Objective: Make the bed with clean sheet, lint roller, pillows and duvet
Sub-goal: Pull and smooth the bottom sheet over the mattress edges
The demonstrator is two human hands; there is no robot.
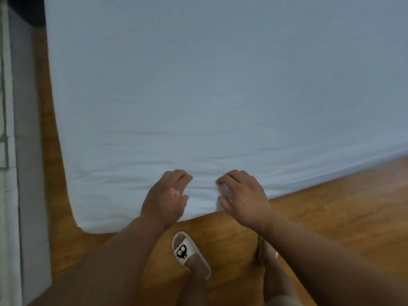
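Evidently working the near edge, the left hand (166,195) and right hand (241,198) each pinch a fold of the white sheet (198,85), which lies spread flat, probably to draw it taut and smooth the wrinkles between them

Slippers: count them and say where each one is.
2. The cartoon slipper is below the left hand; the other slipper is mostly hidden behind the right forearm.
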